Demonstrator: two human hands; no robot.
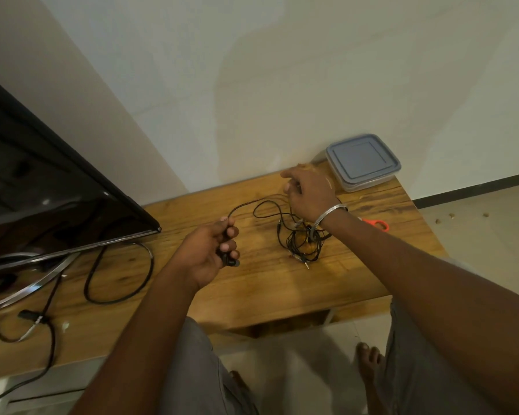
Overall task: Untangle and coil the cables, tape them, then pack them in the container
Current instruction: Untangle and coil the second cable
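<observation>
A tangle of thin black cables [301, 241] lies on the wooden table [267, 289], right of centre. One black cable [246, 205] runs from the tangle up and left into my left hand [213, 253], which is closed around it, with a dark plug end showing below the fingers. My right hand [307, 193] is farther back, fingers pinched on cable strands above the tangle; a metal bangle sits on that wrist. A clear plastic container with a grey-blue lid [363, 161] stands shut at the table's back right corner.
Orange-handled scissors [375, 223] lie behind my right forearm. A black TV screen [42, 187] on a silver stand fills the left, with thick black leads [117, 274] looped on the table beneath it. The wall is right behind the table. My bare feet are below the table's front edge.
</observation>
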